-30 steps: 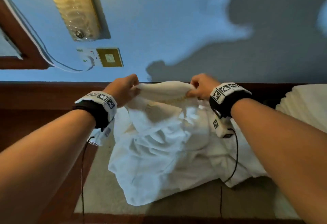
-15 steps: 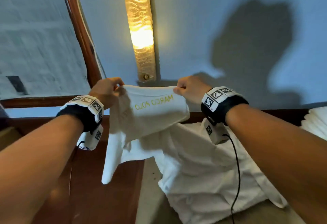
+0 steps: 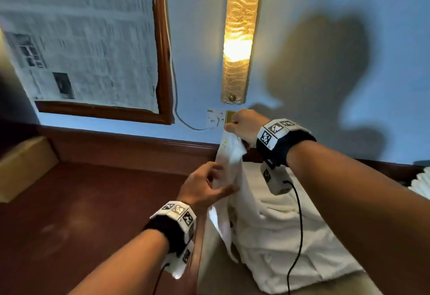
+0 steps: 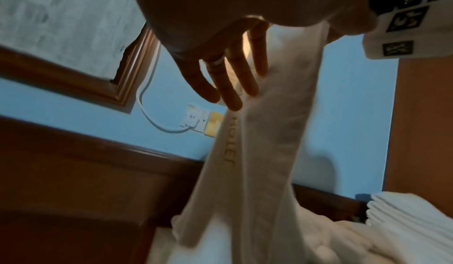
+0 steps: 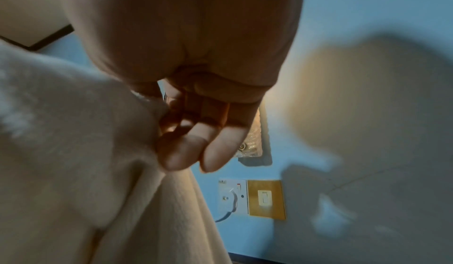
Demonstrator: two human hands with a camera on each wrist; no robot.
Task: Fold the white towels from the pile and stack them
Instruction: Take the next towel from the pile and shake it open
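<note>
A white towel (image 3: 230,155) with gold lettering hangs bunched in a narrow strip, and my right hand (image 3: 235,129) pinches its top corner up near the wall. Its lower end trails onto the pile of loose white towels (image 3: 290,236) below. Lower down, my left hand (image 3: 220,179) lies against the strip with straight, spread fingers (image 4: 235,86) and its thumb on the near side. From the left wrist the towel (image 4: 257,151) runs down past the fingers. The right wrist view shows curled fingers (image 5: 196,148) against the cloth (image 5: 85,151). A stack of folded towels (image 4: 404,219) sits at the right.
The dark red-brown wooden top (image 3: 93,213) stretches left, with a cardboard box (image 3: 23,166) at its far left edge. On the blue wall are a lit lamp (image 3: 239,38), a socket and switch (image 3: 216,119), and a wooden frame covered in newspaper (image 3: 81,38).
Half a second ago both hands held the towel's top edge spread wide. My left hand has let go and dropped lower, and the towel now hangs from my right hand alone.
</note>
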